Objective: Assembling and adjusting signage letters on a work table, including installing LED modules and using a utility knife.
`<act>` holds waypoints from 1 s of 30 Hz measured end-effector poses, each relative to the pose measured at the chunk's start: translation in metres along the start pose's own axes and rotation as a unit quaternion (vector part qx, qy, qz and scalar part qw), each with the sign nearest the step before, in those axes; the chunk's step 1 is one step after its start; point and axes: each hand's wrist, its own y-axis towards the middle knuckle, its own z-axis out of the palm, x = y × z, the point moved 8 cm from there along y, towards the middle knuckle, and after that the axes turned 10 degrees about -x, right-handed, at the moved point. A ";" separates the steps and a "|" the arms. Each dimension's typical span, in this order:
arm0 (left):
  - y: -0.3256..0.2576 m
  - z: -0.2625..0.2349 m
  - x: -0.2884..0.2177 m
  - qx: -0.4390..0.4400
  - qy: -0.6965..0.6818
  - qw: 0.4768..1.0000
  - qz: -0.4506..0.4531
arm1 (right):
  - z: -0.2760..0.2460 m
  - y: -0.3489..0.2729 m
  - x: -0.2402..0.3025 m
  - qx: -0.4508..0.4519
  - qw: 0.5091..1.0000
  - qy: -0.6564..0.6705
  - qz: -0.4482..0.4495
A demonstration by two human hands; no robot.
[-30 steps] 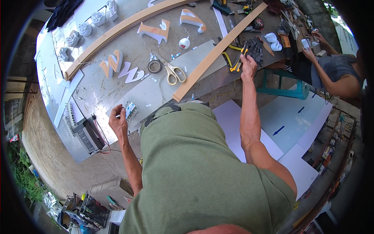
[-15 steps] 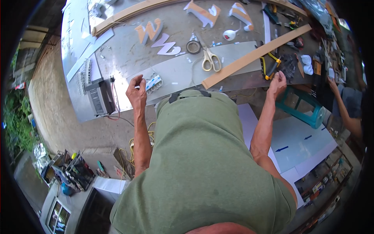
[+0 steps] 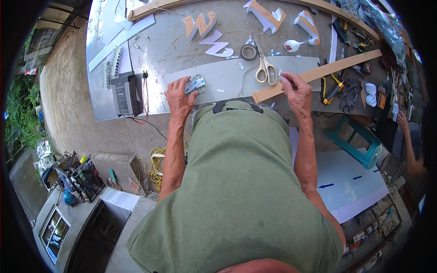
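Wooden strip (image 3: 318,74), one, under right hand (image 3: 296,91) pinching; left hand (image 3: 180,98) grasps small parts (image 3: 195,84); one scissors (image 3: 264,68).

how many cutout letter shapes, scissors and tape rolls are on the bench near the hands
cutout letter shapes: 4, two lying flat and two standing on edge
scissors: 1
tape roll: 1
total: 6

Olive-green shirt (image 3: 241,195) fills the foreground; yellow-handled scissors (image 3: 265,68) lie on a grey metal table (image 3: 173,41) beside a pale wooden strip (image 3: 318,73), orange-and-white letters (image 3: 200,25) and a teal stool (image 3: 359,141).
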 end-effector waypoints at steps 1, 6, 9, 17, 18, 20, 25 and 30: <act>0.000 0.004 0.002 -0.001 -0.001 1.000 0.000 | 0.017 0.001 0.010 0.048 0.999 -0.009 -0.023; 0.005 0.015 0.015 0.033 0.017 0.999 -0.035 | 0.099 0.003 0.046 0.205 0.966 -0.018 -0.158; 0.012 0.024 0.014 0.043 0.016 0.999 -0.025 | 0.148 -0.001 0.047 0.269 0.939 -0.025 -0.212; 0.011 0.018 0.003 0.029 -0.044 0.998 0.020 | 0.236 -0.024 0.049 0.335 0.868 -0.060 -0.362; 0.010 0.018 0.002 0.035 -0.037 0.998 0.022 | 0.237 -0.025 0.044 0.321 0.875 -0.071 -0.356; 0.008 0.018 -0.002 0.043 -0.023 0.999 0.023 | 0.247 -0.032 0.042 0.342 0.859 -0.098 -0.370; 0.010 0.028 0.009 0.039 -0.076 0.996 -0.025 | 0.249 -0.032 0.036 0.294 0.869 -0.105 -0.384; 0.010 0.032 0.013 0.093 -0.113 0.987 -0.068 | 0.255 -0.028 0.027 0.236 0.881 -0.103 -0.396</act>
